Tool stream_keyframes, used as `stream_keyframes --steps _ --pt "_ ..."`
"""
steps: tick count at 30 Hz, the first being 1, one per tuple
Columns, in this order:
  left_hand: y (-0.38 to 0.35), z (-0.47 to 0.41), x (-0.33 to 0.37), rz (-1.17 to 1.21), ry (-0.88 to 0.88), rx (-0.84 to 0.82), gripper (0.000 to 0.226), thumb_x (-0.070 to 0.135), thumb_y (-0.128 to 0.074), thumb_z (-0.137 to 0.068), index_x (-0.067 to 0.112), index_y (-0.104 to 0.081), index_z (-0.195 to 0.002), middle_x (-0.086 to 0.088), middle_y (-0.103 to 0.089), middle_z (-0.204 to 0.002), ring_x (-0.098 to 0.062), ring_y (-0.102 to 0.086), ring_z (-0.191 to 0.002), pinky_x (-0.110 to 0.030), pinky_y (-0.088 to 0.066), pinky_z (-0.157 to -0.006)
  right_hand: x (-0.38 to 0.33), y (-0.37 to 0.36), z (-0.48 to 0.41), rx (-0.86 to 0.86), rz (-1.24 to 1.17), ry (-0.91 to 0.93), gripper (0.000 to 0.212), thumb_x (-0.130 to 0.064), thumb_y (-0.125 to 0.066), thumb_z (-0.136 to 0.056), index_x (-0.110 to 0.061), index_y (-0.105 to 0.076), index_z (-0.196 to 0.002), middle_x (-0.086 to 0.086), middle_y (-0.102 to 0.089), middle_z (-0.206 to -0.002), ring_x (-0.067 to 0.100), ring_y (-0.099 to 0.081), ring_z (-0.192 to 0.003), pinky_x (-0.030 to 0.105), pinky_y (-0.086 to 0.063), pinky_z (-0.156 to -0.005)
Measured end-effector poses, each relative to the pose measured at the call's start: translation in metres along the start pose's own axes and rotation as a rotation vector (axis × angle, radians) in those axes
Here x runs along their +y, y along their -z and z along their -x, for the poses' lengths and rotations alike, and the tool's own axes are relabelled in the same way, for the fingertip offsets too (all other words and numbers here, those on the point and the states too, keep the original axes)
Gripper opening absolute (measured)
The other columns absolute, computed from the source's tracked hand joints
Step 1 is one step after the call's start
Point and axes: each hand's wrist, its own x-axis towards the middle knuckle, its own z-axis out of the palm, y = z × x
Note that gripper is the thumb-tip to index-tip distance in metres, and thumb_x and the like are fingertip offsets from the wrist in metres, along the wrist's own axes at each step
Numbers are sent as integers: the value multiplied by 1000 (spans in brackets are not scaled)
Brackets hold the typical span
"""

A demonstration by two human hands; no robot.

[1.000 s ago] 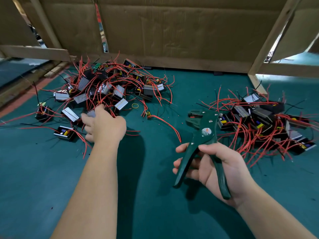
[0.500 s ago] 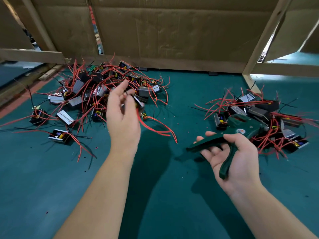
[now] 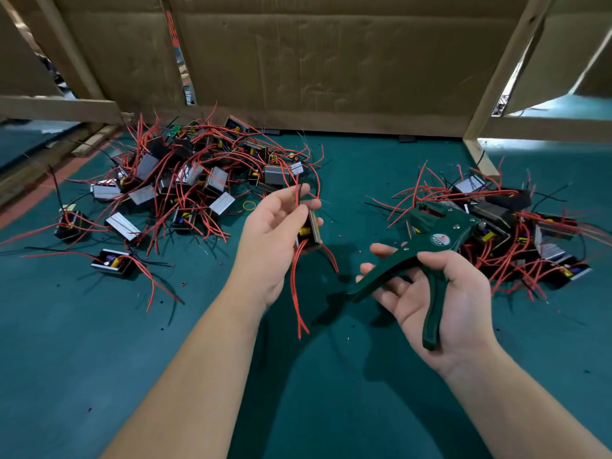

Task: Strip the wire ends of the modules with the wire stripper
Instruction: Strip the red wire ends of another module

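Green mat (image 3: 99, 342); left hand (image 3: 270, 236) pinching module (image 3: 311, 231), right hand (image 3: 440, 293) perhaps loosely around wire stripper (image 3: 430, 246).

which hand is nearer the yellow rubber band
Left. The left hand, holding a module, is just right of the rubber band; the right hand, gripping the wire stripper, is much farther right.

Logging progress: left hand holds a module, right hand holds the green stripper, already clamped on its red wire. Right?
Not clamped: the head view shows the green stripper in the right hand clear of the red wire; the left hand holds the module.
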Motion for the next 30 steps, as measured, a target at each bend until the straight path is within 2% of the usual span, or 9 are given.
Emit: stream_keyframes --steps 4,6,9,13,17,22,25,28,30 --pt "-1 4 -1 -97 22 -34 19 26 -58 -91 20 -72 -79 6 -72 -81 -10 -64 -74 -25 -53 -63 -2 0 1 -44 5 -32 32 -16 -46 -74 -2 -52 -102 21 -68 -92 39 -67 -75 46 -58 -69" --pt "-2 5 0 -115 35 -36 19 28 -63 -87 23 -75 -73 5 -72 -75 -8 -63 -70 -19 -51 -58 -2 0 1 -61 20 -40 40 -19 -48 -67 -1 -53 -103 21 -67 -89 39 -67 -75 47 -58 -70" --pt "-2 5 2 -101 60 -31 14 19 -67 -87 22 -76 -77 3 -70 -67 -2 -60 -58 -14 -44 -49 0 -2 1 -78 26 -49 40 -19 -48 -66 -2 -54 -102 21 -66 -85 38 -67 -74 46 -58 -69" --pt "-4 7 3 -118 58 -49 7 12 -67 -85 16 -69 -80 2 -71 -65 -3 -65 -61 -14 -48 -55 -1 -3 1 -105 27 -77 41 -19 -48 -66 -3 -55 -102 23 -66 -83 37 -67 -73 46 -59 -71" --pt "-3 7 6 -139 74 -53 13 17 -67 -86 23 -72 -75 7 -66 -62 -9 -59 -69 -16 -44 -56 -1 -5 3 -172 35 -110 47 -17 -51 -62 -5 -57 -107 25 -65 -82 36 -66 -72 46 -59 -70" --pt "-3 8 8 -149 27 -51 19 13 -65 -88 24 -72 -74 12 -63 -67 -5 -58 -71 -20 -48 -62 -3 -6 6 -302 -9 -174 67 -15 -76 -38 -6 -66 -103 23 -62 -79 37 -65 -72 49 -56 -69" --pt "-4 9 8 -169 -19 -84 22 12 -63 -90 25 -72 -75 10 -63 -72 -6 -56 -72 -28 -52 -63 -2 -7 9 -374 -3 -236 74 -8 -77 -31 -6 -66 -104 25 -60 -79 43 -64 -75 55 -55 -70" --pt "-6 11 8 -161 -67 -158 20 11 -63 -89 25 -71 -77 5 -61 -75 -15 -53 -71 -30 -55 -60 -2 -9 13 -454 12 -278 71 -5 -71 -35 -8 -66 -106 24 -61 -81 53 -63 -85 61 -52 -73" --pt "-6 12 9 -168 -96 -169 22 10 -64 -88 27 -71 -75 -1 -61 -75 -20 -53 -65 -25 -54 -55 -3 -9 14 -524 15 -290 63 -3 -64 -45 -8 -64 -108 25 -60 -83 51 -63 -83 62 -51 -74"
